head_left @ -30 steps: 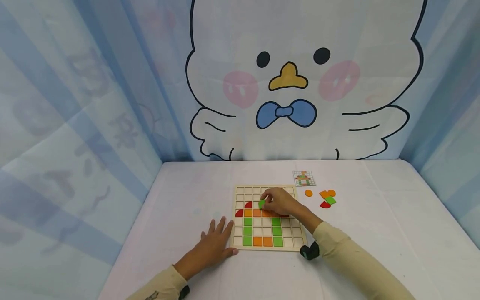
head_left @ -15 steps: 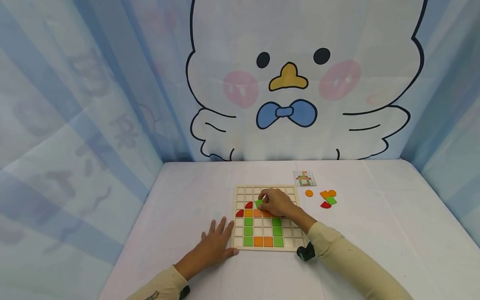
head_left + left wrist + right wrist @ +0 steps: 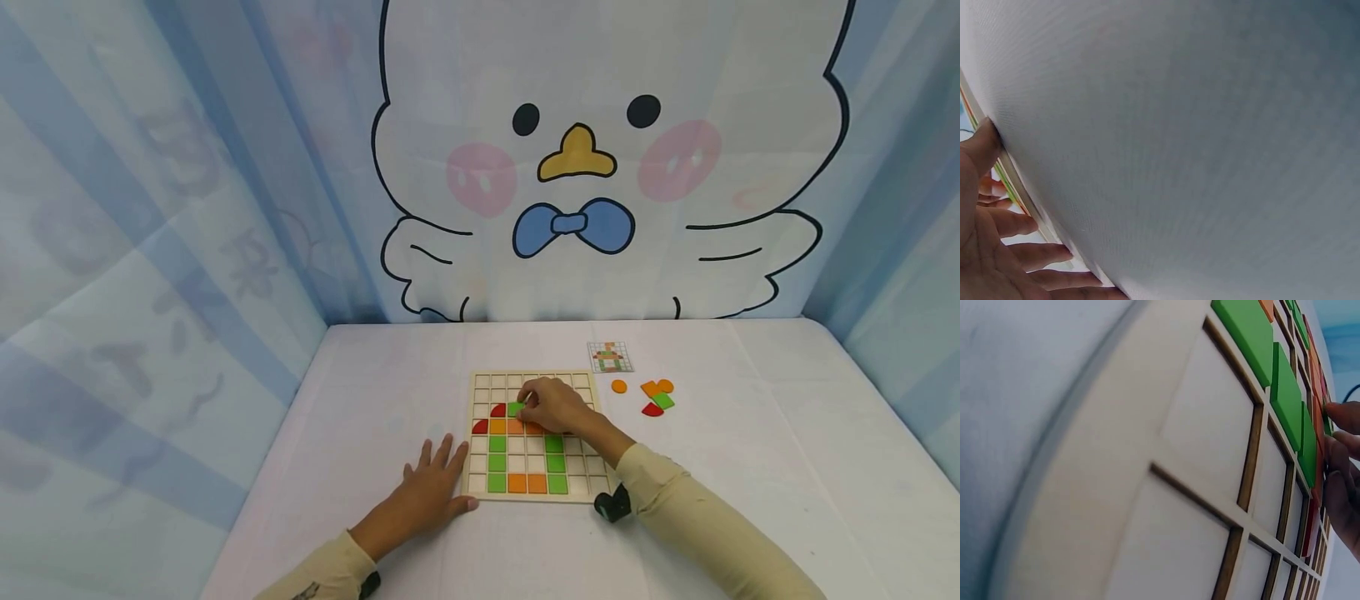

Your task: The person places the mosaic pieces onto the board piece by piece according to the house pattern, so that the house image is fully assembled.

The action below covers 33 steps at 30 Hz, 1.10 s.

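Observation:
A wooden grid board (image 3: 592, 492) lies on the table, several of its cells filled with green, orange and red tiles. My right hand (image 3: 557, 406) reaches over it. Thumb and forefinger pinch a green square tile (image 3: 514, 409), which lies flat in a cell right of a red quarter-round tile (image 3: 498, 410). In the right wrist view, the right hand's fingertips (image 3: 1335, 412) are at the tiles' far side. My left hand (image 3: 433, 487) rests on the table with fingers spread, touching the board's left edge. In the left wrist view the left hand's fingers (image 3: 1041, 253) lie straight along that edge.
A small pattern card (image 3: 610, 357) lies behind the board's right corner. Near it are an orange round tile (image 3: 618, 387) and a group of loose tiles, among them a green square (image 3: 663, 402) and a red quarter-round (image 3: 652, 410). A printed curtain (image 3: 577, 275) stands behind the table.
The green square tile has moved slightly left and turned from tilted to flat in the cell beside the red one. My right hand shifted a little left with it; the left hand stayed still.

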Each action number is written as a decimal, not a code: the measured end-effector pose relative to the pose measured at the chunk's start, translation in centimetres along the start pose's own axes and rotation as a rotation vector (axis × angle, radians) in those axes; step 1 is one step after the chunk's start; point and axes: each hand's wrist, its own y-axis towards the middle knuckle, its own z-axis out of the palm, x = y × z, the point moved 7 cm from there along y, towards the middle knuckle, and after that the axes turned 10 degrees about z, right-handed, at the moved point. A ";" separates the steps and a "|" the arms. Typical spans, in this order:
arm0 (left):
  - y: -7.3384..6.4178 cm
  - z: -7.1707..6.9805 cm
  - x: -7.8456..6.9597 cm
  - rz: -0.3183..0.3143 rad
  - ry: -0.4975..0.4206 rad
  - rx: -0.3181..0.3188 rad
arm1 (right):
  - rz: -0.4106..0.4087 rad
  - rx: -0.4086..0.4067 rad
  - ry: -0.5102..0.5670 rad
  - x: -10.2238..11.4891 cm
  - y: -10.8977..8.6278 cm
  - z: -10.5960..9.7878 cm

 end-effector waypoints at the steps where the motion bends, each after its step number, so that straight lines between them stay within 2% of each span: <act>1: 0.0 0.0 0.0 0.000 -0.001 0.000 | 0.002 0.000 -0.002 -0.1 0.0 0.0; 22: 0.0 0.1 0.2 0.009 0.002 -0.020 | 0.029 0.012 -0.005 -0.1 0.2 -0.1; 30: 0.1 0.2 0.3 0.003 0.006 -0.021 | -0.049 0.024 0.025 -0.5 -0.5 -1.2; 33: 0.1 0.2 0.3 0.005 -0.003 -0.023 | -0.070 0.039 0.052 -1.3 -0.9 -2.0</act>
